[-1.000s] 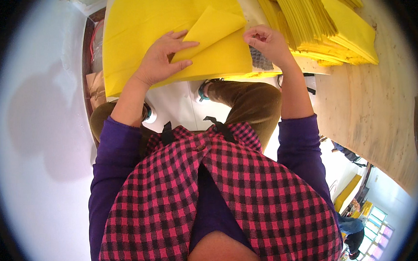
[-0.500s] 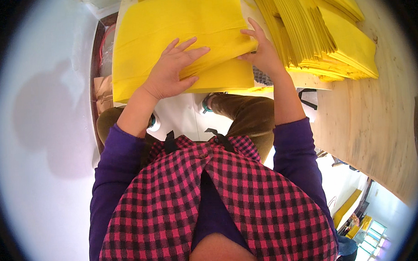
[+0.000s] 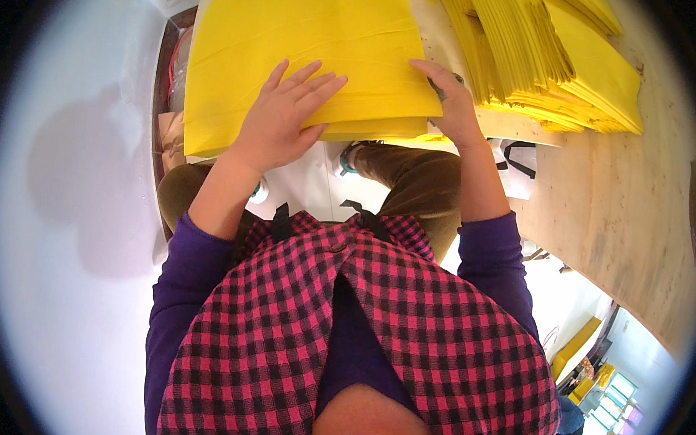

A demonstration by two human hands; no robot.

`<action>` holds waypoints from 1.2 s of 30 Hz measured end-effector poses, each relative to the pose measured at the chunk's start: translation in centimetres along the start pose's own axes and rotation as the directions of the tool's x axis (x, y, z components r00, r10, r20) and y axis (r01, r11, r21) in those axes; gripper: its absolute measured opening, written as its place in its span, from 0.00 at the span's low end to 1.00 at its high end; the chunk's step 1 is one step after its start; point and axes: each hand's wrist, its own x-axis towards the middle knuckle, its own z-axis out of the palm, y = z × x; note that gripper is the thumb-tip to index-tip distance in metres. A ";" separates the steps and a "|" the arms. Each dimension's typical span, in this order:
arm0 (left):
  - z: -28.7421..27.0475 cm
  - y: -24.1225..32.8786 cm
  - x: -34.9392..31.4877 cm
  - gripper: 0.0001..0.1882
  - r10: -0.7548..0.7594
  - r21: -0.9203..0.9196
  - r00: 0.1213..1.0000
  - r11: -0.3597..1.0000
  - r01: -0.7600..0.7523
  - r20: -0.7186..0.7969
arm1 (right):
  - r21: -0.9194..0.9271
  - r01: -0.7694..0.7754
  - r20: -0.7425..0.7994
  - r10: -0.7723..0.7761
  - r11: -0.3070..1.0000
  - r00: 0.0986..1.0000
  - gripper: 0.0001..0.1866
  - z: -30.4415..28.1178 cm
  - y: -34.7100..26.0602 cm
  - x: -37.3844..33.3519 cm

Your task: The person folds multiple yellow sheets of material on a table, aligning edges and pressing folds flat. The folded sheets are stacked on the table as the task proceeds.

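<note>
Left hand (image 3: 279, 124) lies flat, fingers spread, palm down on the folded yellow sheet (image 3: 304, 58); open grip, pressing, not pinching. The sheet sits on the near edge of the table (image 3: 631, 200), in front of the person's lap, on top of more yellow sheets of the same kind. It looks light, thin, soft and floppy, probably a bit slick, creases easily; best taken at a corner or along the folded near edge, with a flat palm to keep it from sliding. Right hand (image 3: 455, 106) is at the sheet's right edge, fingers curled on it; cannot tell if it actually pinches. Further right, a fanned stack of yellow sheets (image 3: 541, 50). Versus 1 s ago: the raised flap is now down flat and both hands have moved onto the fold.
</note>
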 end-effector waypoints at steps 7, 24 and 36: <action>0.2 0.6 -1.1 0.34 -0.058 0.027 0.998 0.998 0.059 -0.034 | -0.100 0.148 0.065 -0.142 0.984 0.988 0.20 0.3 1.4 -0.1; -3.0 -2.0 -8.0 0.29 -0.261 0.228 0.958 0.932 0.282 -0.118 | 0.095 0.000 0.075 -0.007 0.995 0.997 0.16 0.3 1.9 0.5; -6.4 -8.2 -11.8 0.30 -0.311 0.097 0.919 0.935 0.342 -0.243 | 0.065 -0.097 0.091 0.091 0.993 0.992 0.15 0.3 0.9 0.3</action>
